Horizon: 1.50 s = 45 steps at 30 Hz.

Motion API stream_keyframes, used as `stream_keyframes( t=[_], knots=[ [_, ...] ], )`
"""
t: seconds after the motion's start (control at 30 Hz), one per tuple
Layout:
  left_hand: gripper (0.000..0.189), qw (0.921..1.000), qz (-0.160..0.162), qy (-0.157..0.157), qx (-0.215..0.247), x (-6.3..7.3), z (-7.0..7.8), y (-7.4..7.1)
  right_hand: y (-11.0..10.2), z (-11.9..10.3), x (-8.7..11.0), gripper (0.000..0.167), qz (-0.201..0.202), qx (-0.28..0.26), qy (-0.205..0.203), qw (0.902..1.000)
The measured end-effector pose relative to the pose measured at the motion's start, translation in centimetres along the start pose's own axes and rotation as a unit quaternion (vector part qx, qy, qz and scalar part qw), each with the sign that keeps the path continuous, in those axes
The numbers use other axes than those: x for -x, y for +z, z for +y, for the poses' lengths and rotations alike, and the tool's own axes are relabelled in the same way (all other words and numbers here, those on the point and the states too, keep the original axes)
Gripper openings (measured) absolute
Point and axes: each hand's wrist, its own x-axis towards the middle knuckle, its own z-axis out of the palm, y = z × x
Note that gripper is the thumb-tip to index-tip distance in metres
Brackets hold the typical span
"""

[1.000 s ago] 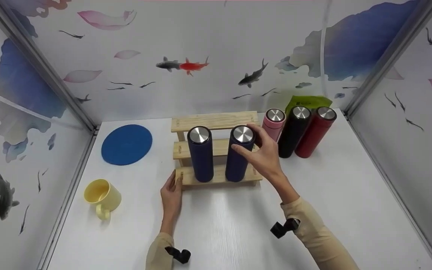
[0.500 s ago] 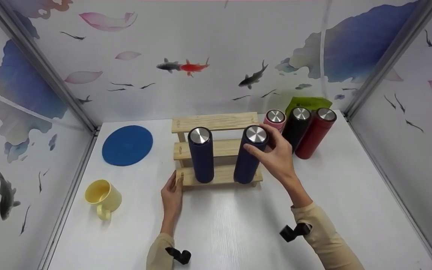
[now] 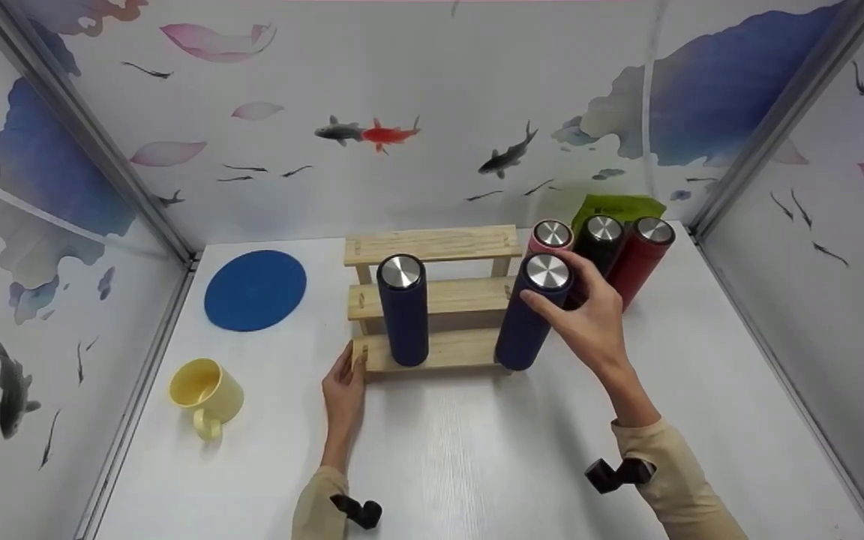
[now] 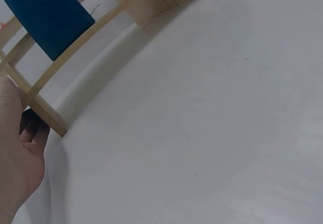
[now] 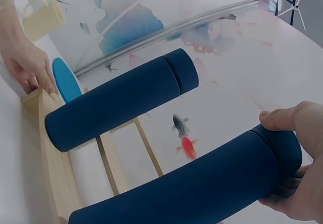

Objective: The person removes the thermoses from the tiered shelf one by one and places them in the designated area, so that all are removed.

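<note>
A three-step wooden rack (image 3: 432, 296) stands at mid-table in the head view. My left hand (image 3: 343, 391) grips the left end of its lowest step, thumb on top; the left wrist view shows the fingers curling beneath the step's edge. On that step, left of centre, one navy thermos flask (image 3: 403, 315) stands upright. My right hand (image 3: 589, 322) holds a second navy thermos flask (image 3: 526, 330) round its top, just under the steel-topped lid. That flask leans right, its base overlapping the step's right end. In the right wrist view, thumb and fingers span the lid end.
Pink (image 3: 552, 234), black (image 3: 601, 240) and red flasks (image 3: 638, 262) stand right of the rack, partly behind my right hand, with a green packet (image 3: 619, 204) behind them. At left lie a blue round mat (image 3: 256, 290) and a yellow mug (image 3: 211, 394). Patterned walls enclose the table.
My right hand has moved the held navy flask rightward along the lowest step to its right end, covering more of the pink and black flasks. The left hand and the other navy flask have stayed put.
</note>
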Motion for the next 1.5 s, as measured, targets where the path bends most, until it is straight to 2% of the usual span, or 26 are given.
stream_keyframes(
  t=[0.33,0.7,1.13,1.37,1.5],
  knots=[
    [0.047,0.9998,0.001,0.0,-0.021,0.1,0.0,0.0,-2.4,0.6,-0.1,0.062,0.026,0.006,0.021,0.9994],
    [0.048,1.0,-0.003,0.001,-0.008,0.1,0.1,-0.1,-5.4,1.8,-0.7,0.061,0.063,0.018,0.047,0.9967],
    [0.047,0.9999,-0.002,-0.006,-0.015,0.1,-0.1,-0.1,-8.2,5.0,-1.5,0.062,0.1,0.06,0.077,0.9901],
    [0.048,0.9997,-0.012,-0.022,0.003,0.0,0.0,-0.2,-9.1,6.3,-1.7,0.064,0.113,0.09,0.091,0.9854],
    [0.049,0.9996,-0.017,-0.02,0.01,0.1,0.0,-0.1,-9.5,6.9,-1.6,0.064,0.121,0.102,0.102,0.9821]
  ],
)
